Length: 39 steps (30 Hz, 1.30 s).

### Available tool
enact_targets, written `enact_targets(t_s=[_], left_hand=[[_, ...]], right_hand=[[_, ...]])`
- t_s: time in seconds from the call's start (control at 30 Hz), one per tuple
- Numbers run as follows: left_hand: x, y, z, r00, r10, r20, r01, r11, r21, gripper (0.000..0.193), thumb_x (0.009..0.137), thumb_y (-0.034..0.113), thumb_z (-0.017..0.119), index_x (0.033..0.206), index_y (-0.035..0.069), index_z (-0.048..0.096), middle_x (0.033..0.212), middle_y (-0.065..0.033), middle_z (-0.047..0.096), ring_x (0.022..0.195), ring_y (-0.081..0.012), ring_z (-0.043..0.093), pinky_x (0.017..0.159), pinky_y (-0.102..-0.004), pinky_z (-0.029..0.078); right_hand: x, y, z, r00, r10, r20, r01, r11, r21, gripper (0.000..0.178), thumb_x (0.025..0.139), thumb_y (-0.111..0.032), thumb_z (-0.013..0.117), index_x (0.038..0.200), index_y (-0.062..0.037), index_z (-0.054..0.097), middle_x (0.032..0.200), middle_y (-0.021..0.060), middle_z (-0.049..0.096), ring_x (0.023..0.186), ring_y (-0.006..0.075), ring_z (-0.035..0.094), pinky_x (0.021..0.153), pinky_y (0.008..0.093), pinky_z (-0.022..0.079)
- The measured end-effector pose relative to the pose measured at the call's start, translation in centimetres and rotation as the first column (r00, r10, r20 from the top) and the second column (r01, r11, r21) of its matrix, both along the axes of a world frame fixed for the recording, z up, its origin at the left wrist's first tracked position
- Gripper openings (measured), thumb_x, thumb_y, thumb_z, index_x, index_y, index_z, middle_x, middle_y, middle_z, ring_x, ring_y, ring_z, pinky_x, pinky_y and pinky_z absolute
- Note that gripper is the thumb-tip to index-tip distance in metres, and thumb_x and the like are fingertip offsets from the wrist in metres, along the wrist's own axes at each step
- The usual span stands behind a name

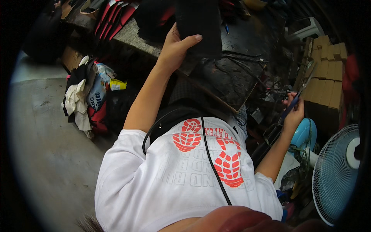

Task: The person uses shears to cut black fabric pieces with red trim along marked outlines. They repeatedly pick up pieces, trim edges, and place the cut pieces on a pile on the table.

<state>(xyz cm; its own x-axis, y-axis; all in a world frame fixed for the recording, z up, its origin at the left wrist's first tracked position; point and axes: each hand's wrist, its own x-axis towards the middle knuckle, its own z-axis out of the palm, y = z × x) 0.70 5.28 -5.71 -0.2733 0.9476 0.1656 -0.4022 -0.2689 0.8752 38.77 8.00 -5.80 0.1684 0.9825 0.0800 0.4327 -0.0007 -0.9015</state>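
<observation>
My left hand point(177, 47) grips a flat black piece of material point(199, 29) over the workbench, thumb lying on top of it. Whether the piece is fabric or leather I cannot tell. Off to the right, my right hand point(294, 115) is closed around scissors with dark blue handles point(290, 107). Their blades point up and away, near stacked tan cardboard boxes point(327, 79). Beyond my left hand, more black material point(148, 27) lies on the bench.
Red and black folded pieces point(112, 21) stand at the bench's far left. Dark cords or strips point(241, 62) cross the worktop point(247, 44), with a blue pen point(227, 28) farther back. A fan point(335, 174) is at lower right; cloth scraps point(77, 94) heap at left.
</observation>
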Motion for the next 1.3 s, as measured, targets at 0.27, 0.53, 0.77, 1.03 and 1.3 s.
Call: enact_targets(t_s=[0.27,0.53,0.77,1.03,1.3], left_hand=[[3.1,-2.4,3.0,0.996,-0.085,-0.018,0.085,0.996,0.02,0.041,0.082,0.0,0.063,0.12,-0.001,0.047,0.108,-0.0102,0.062,0.096,-0.0161,0.064,0.085,-0.0277,0.053],[5.0,-2.7,4.0,0.989,0.105,-0.106,-0.091,0.988,0.123,0.042,0.081,-0.002,0.07,0.117,-0.002,0.049,0.103,-0.0135,0.065,0.088,-0.019,0.068,0.075,-0.0301,0.06],[5.1,-3.2,3.4,0.983,0.17,-0.064,-0.157,0.973,0.168,0.034,0.081,-0.005,0.068,0.113,-0.001,0.057,0.103,-0.0123,0.067,0.09,-0.0202,0.068,0.08,-0.0321,0.058],[4.9,-3.4,3.7,0.984,0.178,-0.026,-0.175,0.981,0.088,0.039,0.081,-0.004,0.068,0.115,0.0,0.049,0.104,-0.0108,0.064,0.092,-0.0175,0.066,0.083,-0.029,0.056],[5.3,-3.2,3.8,0.984,0.177,-0.008,-0.176,0.981,0.087,0.043,0.081,-0.003,0.068,0.117,0.001,0.043,0.107,-0.0109,0.061,0.094,-0.0166,0.065,0.083,-0.0282,0.056]], right_hand=[[-6.9,-6.9,1.5,0.51,0.594,-0.622,-0.832,0.525,-0.18,0.089,0.081,-0.077,0.044,0.119,0.0036,0.052,0.11,0.0209,0.064,0.091,0.0215,0.065,0.075,0.0289,0.052],[-9.9,-7.5,2.4,0.528,0.638,-0.56,-0.813,0.57,-0.117,0.07,0.081,-0.06,0.064,0.109,0.0038,0.056,0.091,0.0119,0.064,0.075,0.0094,0.057,0.063,0.0203,0.044],[-9.2,-7.8,2.2,0.561,0.619,-0.55,-0.799,0.578,-0.165,0.054,0.083,-0.047,0.068,0.102,0.0014,0.056,0.079,0.0059,0.063,0.063,0.0033,0.051,0.054,0.0171,0.038],[-9.3,-7.4,2.3,0.614,0.601,-0.511,-0.769,0.602,-0.217,0.022,0.082,-0.016,0.067,0.092,0.0019,0.057,0.072,0.0041,0.061,0.063,0.0072,0.057,0.056,0.0203,0.043],[-8.9,-7.3,2.0,0.644,0.589,-0.488,-0.752,0.603,-0.265,0.015,0.081,-0.008,0.065,0.087,0.0022,0.057,0.068,0.0035,0.059,0.058,0.0077,0.058,0.05,0.02,0.043]])
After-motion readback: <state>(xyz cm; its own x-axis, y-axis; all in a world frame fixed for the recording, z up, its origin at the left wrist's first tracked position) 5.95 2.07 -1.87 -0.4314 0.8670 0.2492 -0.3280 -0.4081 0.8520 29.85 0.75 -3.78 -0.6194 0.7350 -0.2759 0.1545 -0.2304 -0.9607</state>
